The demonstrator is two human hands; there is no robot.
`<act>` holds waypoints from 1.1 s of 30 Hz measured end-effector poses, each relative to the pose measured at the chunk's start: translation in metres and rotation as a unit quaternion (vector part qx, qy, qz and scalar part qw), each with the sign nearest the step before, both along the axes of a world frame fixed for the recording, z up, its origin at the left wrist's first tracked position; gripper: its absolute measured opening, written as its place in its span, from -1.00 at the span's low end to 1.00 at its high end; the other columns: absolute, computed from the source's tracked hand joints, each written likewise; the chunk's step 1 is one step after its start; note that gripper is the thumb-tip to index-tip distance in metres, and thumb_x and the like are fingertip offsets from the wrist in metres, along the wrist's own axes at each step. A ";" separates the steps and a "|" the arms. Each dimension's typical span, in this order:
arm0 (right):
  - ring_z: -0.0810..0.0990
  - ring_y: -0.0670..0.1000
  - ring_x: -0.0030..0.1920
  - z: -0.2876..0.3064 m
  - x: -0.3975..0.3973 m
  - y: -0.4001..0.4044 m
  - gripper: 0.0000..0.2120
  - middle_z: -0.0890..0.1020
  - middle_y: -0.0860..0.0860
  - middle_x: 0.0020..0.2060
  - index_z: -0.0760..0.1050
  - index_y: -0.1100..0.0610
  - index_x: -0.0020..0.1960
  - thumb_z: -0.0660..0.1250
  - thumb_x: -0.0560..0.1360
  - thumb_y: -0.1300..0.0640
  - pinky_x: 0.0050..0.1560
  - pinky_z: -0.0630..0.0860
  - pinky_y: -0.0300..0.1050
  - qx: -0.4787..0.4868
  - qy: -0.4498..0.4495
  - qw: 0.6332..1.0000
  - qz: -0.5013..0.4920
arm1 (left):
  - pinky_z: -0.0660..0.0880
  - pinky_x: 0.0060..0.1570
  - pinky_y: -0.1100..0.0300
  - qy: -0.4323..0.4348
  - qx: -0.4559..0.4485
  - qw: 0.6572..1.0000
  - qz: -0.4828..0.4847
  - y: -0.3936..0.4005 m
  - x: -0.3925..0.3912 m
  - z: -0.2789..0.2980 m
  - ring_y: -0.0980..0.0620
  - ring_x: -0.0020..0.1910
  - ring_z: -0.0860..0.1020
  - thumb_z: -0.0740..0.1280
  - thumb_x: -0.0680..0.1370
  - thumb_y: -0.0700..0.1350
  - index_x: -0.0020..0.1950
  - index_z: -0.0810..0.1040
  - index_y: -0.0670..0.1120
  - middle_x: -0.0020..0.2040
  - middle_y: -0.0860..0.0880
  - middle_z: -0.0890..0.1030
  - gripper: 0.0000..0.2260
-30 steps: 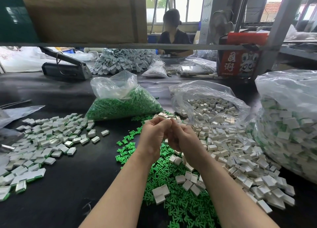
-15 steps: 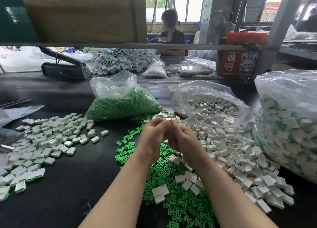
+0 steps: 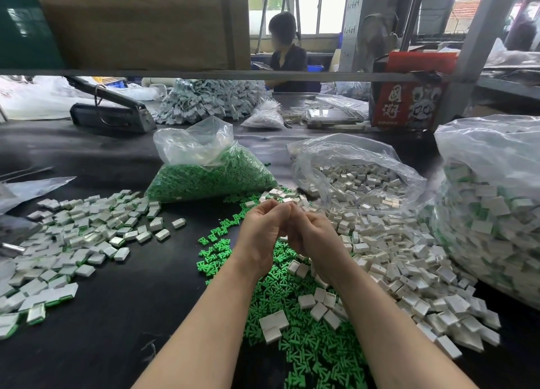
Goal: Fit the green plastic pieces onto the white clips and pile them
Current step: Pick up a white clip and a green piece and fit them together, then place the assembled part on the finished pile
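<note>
Bags of parts are ranged behind the black table (image 3: 122,301); loose white clips (image 3: 388,251) and green pieces (image 3: 306,324) are heaped beneath 2 raised hands. Fingers of left hand (image 3: 264,236) and right hand (image 3: 314,238) are curled together around something barely seen, judged a clip being fitted. Next, it should be dropped on the finished pile (image 3: 73,236).

White Chinese characters "國潮" on the red cardboard box (image 3: 409,96) at the table's far edge.
</note>
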State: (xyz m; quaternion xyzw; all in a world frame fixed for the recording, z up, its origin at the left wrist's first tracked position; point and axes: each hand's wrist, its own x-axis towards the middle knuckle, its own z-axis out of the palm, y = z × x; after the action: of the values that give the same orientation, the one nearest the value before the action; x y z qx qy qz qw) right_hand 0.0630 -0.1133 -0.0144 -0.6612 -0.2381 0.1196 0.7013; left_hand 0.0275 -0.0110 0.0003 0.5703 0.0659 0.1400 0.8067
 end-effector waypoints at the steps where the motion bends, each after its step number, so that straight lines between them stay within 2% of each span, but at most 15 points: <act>1: 0.27 -0.16 -0.55 0.000 0.000 0.000 -0.57 0.35 -0.11 -0.57 0.49 0.34 -0.17 0.15 0.65 0.01 -0.53 0.23 -0.32 0.002 0.000 1.000 0.000 | 0.40 -0.33 0.05 0.000 0.001 1.000 -0.001 0.000 0.000 0.000 -0.01 -0.44 0.40 0.25 0.56 -0.36 -0.34 0.44 -0.14 -0.47 -0.01 0.45 -0.72; 5: 0.24 -0.13 -0.54 0.001 -0.001 0.001 -0.52 0.32 -0.08 -0.54 0.48 0.31 -0.17 0.13 0.63 -0.09 -0.55 0.19 -0.30 0.028 0.021 0.999 0.012 | 0.44 -0.41 0.21 0.001 0.015 1.000 -0.012 0.003 0.001 0.002 0.10 -0.49 0.43 0.24 0.57 -0.35 -0.28 0.46 -0.16 -0.48 0.03 0.48 -0.76; 8: 0.22 -0.11 -0.55 0.005 -0.001 0.001 -0.50 0.32 -0.06 -0.53 0.39 0.16 -0.31 0.09 0.60 -0.19 -0.55 0.14 -0.27 0.040 0.054 0.997 0.025 | 0.47 -0.39 0.31 -0.003 0.005 0.999 -0.042 0.011 0.001 0.004 0.12 -0.45 0.49 0.24 0.57 -0.34 -0.12 0.54 -0.23 -0.38 -0.03 0.59 -0.87; 14: 0.16 -0.04 -0.55 0.009 0.000 -0.001 -0.59 0.29 0.01 -0.54 0.39 0.13 -0.27 0.02 0.67 -0.01 -0.54 0.05 -0.17 0.046 0.057 0.996 0.041 | 0.40 -0.35 0.34 -0.010 0.035 0.998 -0.061 0.024 0.000 0.002 0.22 -0.34 0.51 0.38 0.53 -0.25 -0.09 0.69 -0.09 -0.23 0.02 0.67 -0.88; 17: 0.15 -0.05 -0.57 0.011 0.000 -0.003 -0.63 0.28 -0.01 -0.55 0.35 0.15 -0.24 0.02 0.68 0.05 -0.55 0.03 -0.17 0.061 0.070 0.994 0.053 | 0.37 -0.29 0.30 -0.010 0.045 0.996 -0.078 0.026 -0.003 0.002 0.22 -0.28 0.49 0.46 0.42 -0.11 -0.12 0.74 -0.01 -0.16 0.05 0.68 -0.91; 20: 0.16 -0.06 -0.59 0.013 0.000 -0.005 -0.62 0.27 -0.02 -0.58 0.31 0.14 -0.29 0.02 0.67 0.08 -0.56 0.04 -0.20 0.055 0.075 0.995 0.044 | 0.36 -0.27 0.29 -0.019 0.065 0.994 -0.090 0.026 -0.005 0.004 0.28 -0.27 0.53 0.49 0.34 -0.01 -0.13 0.75 0.07 -0.17 0.13 0.69 -0.87; 23: 0.19 -0.06 -0.62 0.015 -0.001 -0.005 -0.58 0.28 -0.04 -0.60 0.31 0.14 -0.34 0.04 0.68 0.09 -0.58 0.10 -0.23 0.023 0.049 0.998 0.013 | 0.41 -0.20 0.25 -0.008 0.077 0.993 -0.089 0.027 -0.004 0.003 0.20 -0.15 0.60 0.53 0.34 0.03 -0.14 0.73 0.10 -0.13 0.09 0.70 -0.87; 25: 0.23 -0.08 -0.63 0.015 -0.002 -0.004 -0.55 0.31 -0.05 -0.63 0.33 0.13 -0.38 0.06 0.68 0.09 -0.56 0.16 -0.22 -0.004 0.023 1.000 -0.012 | 0.47 -0.19 0.27 0.001 0.078 0.994 -0.077 0.031 -0.001 0.002 0.10 -0.07 0.65 0.48 0.42 -0.02 -0.13 0.71 0.05 -0.07 0.01 0.71 -0.94; 27: 0.25 -0.09 -0.63 0.015 0.000 -0.004 -0.52 0.34 -0.05 -0.64 0.34 0.14 -0.40 0.07 0.69 0.09 -0.56 0.21 -0.25 -0.022 0.003 0.999 -0.034 | 0.53 -0.24 0.27 0.016 0.087 0.995 -0.036 0.041 0.001 0.000 0.07 -0.11 0.68 0.44 0.51 -0.08 -0.05 0.65 -0.01 -0.06 -0.04 0.73 -0.95; 29: 0.26 -0.10 -0.62 0.015 0.002 -0.006 -0.53 0.35 -0.05 -0.63 0.35 0.14 -0.40 0.07 0.69 0.10 -0.56 0.22 -0.28 -0.024 -0.006 0.999 -0.045 | 0.58 -0.29 0.21 0.042 0.137 0.988 0.055 0.060 0.001 -0.004 0.10 -0.21 0.68 0.45 0.51 -0.11 -0.01 0.60 -0.07 -0.10 -0.06 0.73 -0.89; 31: 0.27 -0.11 -0.61 0.014 0.004 -0.009 -0.53 0.37 -0.05 -0.61 0.36 0.14 -0.39 0.08 0.68 0.10 -0.56 0.24 -0.30 -0.024 -0.010 0.998 -0.058 | 0.56 -0.36 0.24 0.074 0.224 0.957 0.172 0.084 -0.004 -0.012 0.12 -0.29 0.66 0.46 0.50 -0.15 -0.03 0.59 -0.05 -0.14 -0.07 0.70 -0.91; 33: 0.28 -0.11 -0.59 0.014 0.006 -0.011 -0.54 0.38 -0.04 -0.59 0.36 0.13 -0.40 0.09 0.68 0.11 -0.55 0.24 -0.30 -0.027 -0.016 0.997 -0.075 | 0.54 -0.35 0.17 0.107 0.310 0.907 0.264 0.109 -0.012 -0.020 0.04 -0.27 0.65 0.45 0.52 -0.17 -0.06 0.59 -0.01 -0.15 -0.05 0.68 -0.92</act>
State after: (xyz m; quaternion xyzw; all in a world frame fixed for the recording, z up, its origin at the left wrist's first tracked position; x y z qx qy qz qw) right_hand 0.0689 -0.1242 -0.0004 -0.6974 -0.1954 0.0621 0.6867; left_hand 0.0155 0.0978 -0.0194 0.7650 0.2537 0.2994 0.5107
